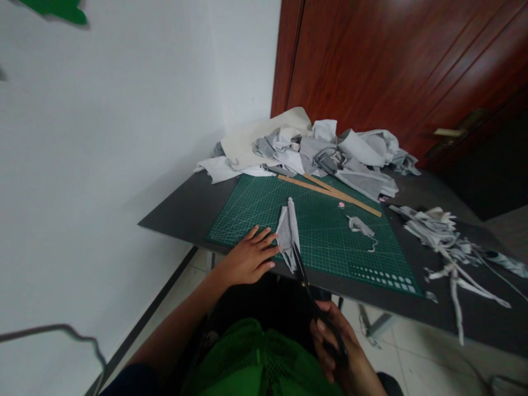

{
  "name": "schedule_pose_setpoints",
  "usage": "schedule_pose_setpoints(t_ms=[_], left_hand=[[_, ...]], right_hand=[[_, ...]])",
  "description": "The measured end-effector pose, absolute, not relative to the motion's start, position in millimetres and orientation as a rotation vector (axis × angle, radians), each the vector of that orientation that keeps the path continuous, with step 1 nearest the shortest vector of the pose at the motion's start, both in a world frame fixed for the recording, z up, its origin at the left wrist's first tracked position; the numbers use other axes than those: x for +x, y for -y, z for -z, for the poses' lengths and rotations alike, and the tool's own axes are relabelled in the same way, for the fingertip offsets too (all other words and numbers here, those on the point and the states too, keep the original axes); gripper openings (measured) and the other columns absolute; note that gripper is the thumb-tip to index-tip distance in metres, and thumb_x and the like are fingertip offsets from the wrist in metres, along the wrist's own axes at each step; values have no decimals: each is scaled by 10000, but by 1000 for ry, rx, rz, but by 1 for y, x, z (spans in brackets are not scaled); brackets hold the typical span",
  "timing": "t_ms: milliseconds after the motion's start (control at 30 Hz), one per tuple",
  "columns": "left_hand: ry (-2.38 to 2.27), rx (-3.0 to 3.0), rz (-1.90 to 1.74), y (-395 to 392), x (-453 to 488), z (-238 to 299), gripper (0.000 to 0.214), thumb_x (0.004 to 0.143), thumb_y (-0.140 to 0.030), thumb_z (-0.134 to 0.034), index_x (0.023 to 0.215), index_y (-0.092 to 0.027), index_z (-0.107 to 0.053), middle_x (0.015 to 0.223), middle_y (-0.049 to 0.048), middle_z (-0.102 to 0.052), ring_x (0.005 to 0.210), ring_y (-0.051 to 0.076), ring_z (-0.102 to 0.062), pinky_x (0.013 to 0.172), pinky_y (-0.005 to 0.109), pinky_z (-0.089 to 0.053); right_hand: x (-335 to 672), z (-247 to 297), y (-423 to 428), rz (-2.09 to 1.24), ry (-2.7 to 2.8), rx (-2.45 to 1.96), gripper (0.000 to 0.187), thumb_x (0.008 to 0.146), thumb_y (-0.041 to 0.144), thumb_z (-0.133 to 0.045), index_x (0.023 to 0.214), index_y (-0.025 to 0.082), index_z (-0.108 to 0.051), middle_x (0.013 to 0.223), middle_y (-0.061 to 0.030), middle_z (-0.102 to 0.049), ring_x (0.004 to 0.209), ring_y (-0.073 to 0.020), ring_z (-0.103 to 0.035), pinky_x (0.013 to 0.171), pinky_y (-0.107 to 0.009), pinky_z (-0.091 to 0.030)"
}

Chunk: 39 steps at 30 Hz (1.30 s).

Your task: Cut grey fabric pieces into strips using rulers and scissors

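Observation:
My left hand [253, 257] lies flat with fingers spread on the front left of the green cutting mat [322, 247]. Its fingertips touch the left edge of a grey fabric piece [284, 234], which has a narrow rolled or folded strip along its right side. Below the mat's front edge, my right hand [342, 344] is wrapped around the handles of long black scissors [305, 275]. The blades point away from me and reach the lower right part of the fabric. Whether the blades are fully closed I cannot tell.
Crumpled grey and white fabric [317, 148] is heaped at the back. Wooden rulers [330, 191] lie crossed on the mat near a small fabric scrap [361, 225]. Fabric strips [433, 231] are piled on the right, some hanging over the dark table's [173, 214] edge. A wall stands left.

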State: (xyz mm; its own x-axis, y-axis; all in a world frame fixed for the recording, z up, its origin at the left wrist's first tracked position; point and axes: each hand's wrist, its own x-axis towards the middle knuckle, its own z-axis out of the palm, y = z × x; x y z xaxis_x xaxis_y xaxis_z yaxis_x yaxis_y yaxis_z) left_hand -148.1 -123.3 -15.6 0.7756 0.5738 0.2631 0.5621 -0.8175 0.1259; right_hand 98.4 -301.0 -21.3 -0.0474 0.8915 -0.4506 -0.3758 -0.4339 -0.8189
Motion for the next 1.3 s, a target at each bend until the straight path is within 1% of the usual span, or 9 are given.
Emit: schedule_pose_setpoints(t_ms=[100, 333, 533, 633, 733, 900, 1067, 1167, 1300], left_hand=[[-924, 2935, -449, 123, -148, 15, 425, 1012, -394, -525, 1413, -264, -575, 1557, 92, -501, 1526, 319, -330, 1265, 583, -180], [-926, 2969, -427, 124, -148, 13, 411, 1020, -401, -514, 1410, -290, -578, 1566, 92, -484, 1528, 324, -325, 1262, 588, -178], [-929, 2983, -413, 124, -148, 12, 417, 1010, -399, -535, 1411, -298, -583, 1572, 94, -478, 1525, 329, -327, 1258, 588, -177], [-929, 2987, -426, 124, -148, 13, 413, 1006, -395, -544, 1406, -306, -590, 1575, 86, -477, 1529, 325, -321, 1262, 583, -167], [-929, 2992, -428, 124, -149, 15, 404, 1010, -396, -540, 1402, -312, -593, 1578, 80, -474, 1533, 319, -316, 1265, 577, -166], [-912, 2995, -416, 124, -149, 14, 391, 1018, -408, -528, 1390, -308, -597, 1579, 88, -470, 1534, 328, -316, 1260, 587, -178], [-906, 2988, -440, 124, -150, 15, 384, 1011, -401, -545, 1377, -305, -609, 1585, 84, -466, 1534, 328, -317, 1266, 581, -170], [-902, 2976, -444, 124, -150, 15, 385, 1014, -401, -539, 1378, -299, -612, 1580, 90, -471, 1533, 326, -319, 1269, 577, -165], [-888, 2969, -451, 124, -151, 16, 386, 1017, -385, -526, 1382, -294, -612, 1588, 96, -460, 1535, 332, -313, 1266, 583, -169]], right_hand=[[106, 17, 307, -1703, 636, -1255, 550, 791, 582, -796, 1153, 263, -533, 709, 85, -526, 399, -24, -340, 323, -137, -314], [114, -3, 322, -1758, 604, -1401, 628, 715, 640, -837, 1139, 272, -557, 689, 85, -514, 439, -13, -332, 421, -139, -231], [111, -17, 328, -1699, 576, -1507, 627, 672, 634, -868, 1125, 308, -583, 780, 36, -600, 524, -70, -463, 471, -184, -285], [108, -19, 326, -1691, 610, -1514, 655, 657, 665, -861, 1124, 300, -583, 765, 42, -594, 499, -56, -422, 461, -176, -270], [105, -16, 322, -1699, 681, -1496, 652, 701, 692, -817, 1142, 283, -565, 689, 83, -519, 444, -31, -342, 426, -156, -243], [100, -7, 315, -1713, 735, -1424, 550, 800, 627, -771, 1135, 268, -524, 692, 94, -501, 405, -22, -322, 363, -141, -256], [92, 5, 305, -1679, 809, -1391, 575, 820, 638, -746, 1180, 258, -507, 695, 89, -506, 402, -42, -364, 336, -153, -331], [88, 11, 300, -1683, 840, -1384, 574, 837, 641, -726, 1192, 254, -495, 711, 77, -525, 416, -53, -384, 332, -160, -340], [85, 13, 297, -1660, 902, -1379, 538, 884, 628, -680, 1207, 246, -480, 640, 99, -477, 426, -61, -361, 352, -159, -339]])
